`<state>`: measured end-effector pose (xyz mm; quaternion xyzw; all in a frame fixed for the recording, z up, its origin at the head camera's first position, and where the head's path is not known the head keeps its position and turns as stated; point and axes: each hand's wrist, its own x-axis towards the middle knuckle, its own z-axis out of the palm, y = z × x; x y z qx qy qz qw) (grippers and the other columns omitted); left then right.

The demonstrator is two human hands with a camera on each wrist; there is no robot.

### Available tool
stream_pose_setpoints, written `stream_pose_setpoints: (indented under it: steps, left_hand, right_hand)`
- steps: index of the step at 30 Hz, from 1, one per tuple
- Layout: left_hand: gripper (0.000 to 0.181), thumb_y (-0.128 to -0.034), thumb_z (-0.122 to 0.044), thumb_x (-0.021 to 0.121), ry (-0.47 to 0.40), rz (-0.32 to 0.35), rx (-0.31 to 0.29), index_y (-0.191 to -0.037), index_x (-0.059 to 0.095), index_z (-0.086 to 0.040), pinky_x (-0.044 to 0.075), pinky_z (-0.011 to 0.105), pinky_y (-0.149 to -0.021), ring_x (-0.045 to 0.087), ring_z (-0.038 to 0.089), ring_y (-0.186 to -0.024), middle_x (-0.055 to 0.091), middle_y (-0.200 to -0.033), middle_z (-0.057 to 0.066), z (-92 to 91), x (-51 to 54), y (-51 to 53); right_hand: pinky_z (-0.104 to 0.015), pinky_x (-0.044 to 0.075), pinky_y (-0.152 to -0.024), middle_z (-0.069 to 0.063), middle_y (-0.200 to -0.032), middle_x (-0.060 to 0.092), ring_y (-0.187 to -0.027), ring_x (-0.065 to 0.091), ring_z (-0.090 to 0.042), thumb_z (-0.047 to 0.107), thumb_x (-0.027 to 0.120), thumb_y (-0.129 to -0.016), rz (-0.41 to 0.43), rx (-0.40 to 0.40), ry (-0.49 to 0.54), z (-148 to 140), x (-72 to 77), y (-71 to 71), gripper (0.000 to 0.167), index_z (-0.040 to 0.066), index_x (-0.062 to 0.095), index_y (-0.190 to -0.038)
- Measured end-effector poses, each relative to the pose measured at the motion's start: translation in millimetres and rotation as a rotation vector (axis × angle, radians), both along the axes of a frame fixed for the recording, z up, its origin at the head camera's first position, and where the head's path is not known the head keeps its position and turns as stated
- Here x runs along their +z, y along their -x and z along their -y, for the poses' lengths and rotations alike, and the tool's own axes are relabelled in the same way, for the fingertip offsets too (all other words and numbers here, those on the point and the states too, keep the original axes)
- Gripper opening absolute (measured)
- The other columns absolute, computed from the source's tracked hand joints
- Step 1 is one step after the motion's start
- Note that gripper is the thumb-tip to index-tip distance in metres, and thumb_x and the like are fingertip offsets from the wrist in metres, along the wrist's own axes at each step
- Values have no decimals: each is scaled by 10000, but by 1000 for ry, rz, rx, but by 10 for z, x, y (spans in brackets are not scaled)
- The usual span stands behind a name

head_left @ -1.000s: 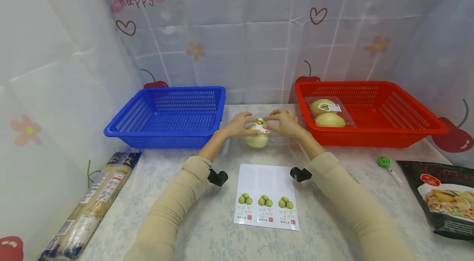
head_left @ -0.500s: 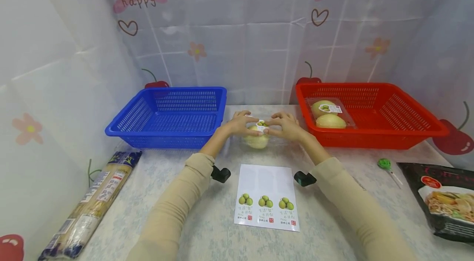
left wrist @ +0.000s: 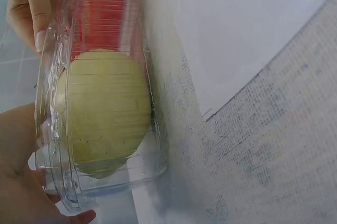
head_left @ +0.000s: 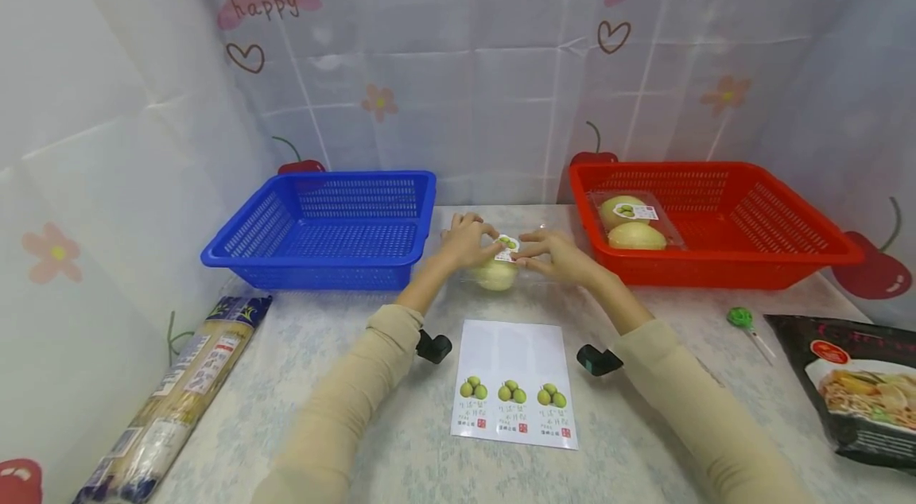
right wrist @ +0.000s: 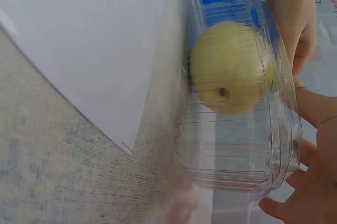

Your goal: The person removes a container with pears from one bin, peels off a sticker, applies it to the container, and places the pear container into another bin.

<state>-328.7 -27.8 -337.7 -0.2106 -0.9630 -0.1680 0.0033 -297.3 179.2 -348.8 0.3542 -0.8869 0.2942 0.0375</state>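
Observation:
A clear plastic clamshell box (right wrist: 226, 153) stands on the table between both hands, with a round pale-yellow fruit (head_left: 495, 275), like a pear, in its left half. A white label (head_left: 507, 248) printed with green fruits lies on the lid. The left hand (head_left: 467, 242) rests over the lid's left end, its thumb and index finger at the label's left edge. From the other side the right hand (head_left: 560, 257) touches the label's right edge with fingertips. Both hands have loosely bent, spread fingers. In the left wrist view, left fingertips reach past the box's end.
A blue basket (head_left: 315, 257) stands left, a red basket (head_left: 716, 253) right, holding a labelled box of two fruits (head_left: 637, 235). A label sheet (head_left: 512, 349) lies in front. A noodle pack (head_left: 182, 385), green lollipop (head_left: 741, 318) and black food bag (head_left: 851, 385) lie at the sides.
The label now lies lower on the lid, turned slightly. Left fingers have shifted a little to the right along it, and the right hand has drawn slightly away to the right.

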Motion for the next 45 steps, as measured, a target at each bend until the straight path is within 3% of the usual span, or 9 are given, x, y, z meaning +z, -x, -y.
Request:
stream_pose_setpoints:
  steps: [13,17,20,24,28,33,37,42,45]
  left_hand:
    - [410,-851,-515,627,5,-49,226,-930,595,-114,443,476,-898,488,267,-1083,569,-1078,80,-150,-9,167]
    - [429,-838,-525,637,25,-93,260,-980,606,-122,480,419,-826,559,251,-1001,624,-1027,57,-141,-1,202]
    - [448,-842,-557,610,64,-129,287,-926,637,-118,496,386,-755,610,238,-895,658,-940,49,-114,4,208]
    - [514,-857,-598,553,125,-165,344,-830,673,-99,498,345,-607,641,234,-756,669,-826,72,-71,-2,204]
    - [515,-885,-555,545,127,-150,377,-861,698,-65,505,335,-565,649,252,-752,681,-856,111,-53,-13,172]
    - [428,-958,-416,502,68,-84,402,-1051,661,-31,543,402,-698,639,313,-909,669,-1031,160,-90,-13,77]
    - [284,-956,-221,510,41,-76,390,-1138,576,-13,542,445,-756,623,350,-967,645,-1068,200,-107,-20,-11]
    - [314,-929,-125,504,-2,-64,325,-1208,494,20,532,436,-793,623,362,-965,635,-1045,236,-68,-30,-117]
    - [430,-968,-218,493,-61,8,279,-1310,410,28,538,388,-770,678,304,-798,622,-1100,259,-22,-9,-180]
  right_hand:
    - [-633,307,-1017,-241,-1303,529,-1270,390,-443,166,680,-863,47,-37,26,45,-9,-183,258,33,712,-1081]
    - [-586,396,-970,-244,-1244,566,-1186,476,-422,96,699,-836,-14,-45,-21,69,38,-263,237,29,718,-1063]
    - [-548,440,-936,-250,-1163,608,-1095,539,-413,1,686,-817,-115,-70,-72,89,71,-299,203,-1,724,-1016]
    - [-513,465,-918,-248,-1092,637,-1020,576,-402,-64,662,-796,-279,-184,-129,104,54,-314,199,-29,719,-984]
    - [-560,431,-943,-323,-1146,578,-1097,522,-458,-81,596,-800,-304,-300,-82,125,-34,-322,287,-67,668,-1077]
    - [-585,360,-1000,-384,-1262,470,-1175,462,-502,12,499,-890,-129,-413,88,169,-108,-355,398,-155,497,-1251]
    - [-541,440,-943,-373,-1288,456,-1042,581,-462,166,482,-961,100,-446,189,177,-107,-395,529,-178,353,-1341]
    - [-446,549,-759,-358,-1122,571,-734,673,-334,243,538,-949,273,-412,200,166,-91,-402,690,-80,195,-1453]
    - [-390,547,-634,-257,-891,622,-642,628,-329,232,532,-954,306,-351,174,156,-53,-372,678,0,181,-1485]
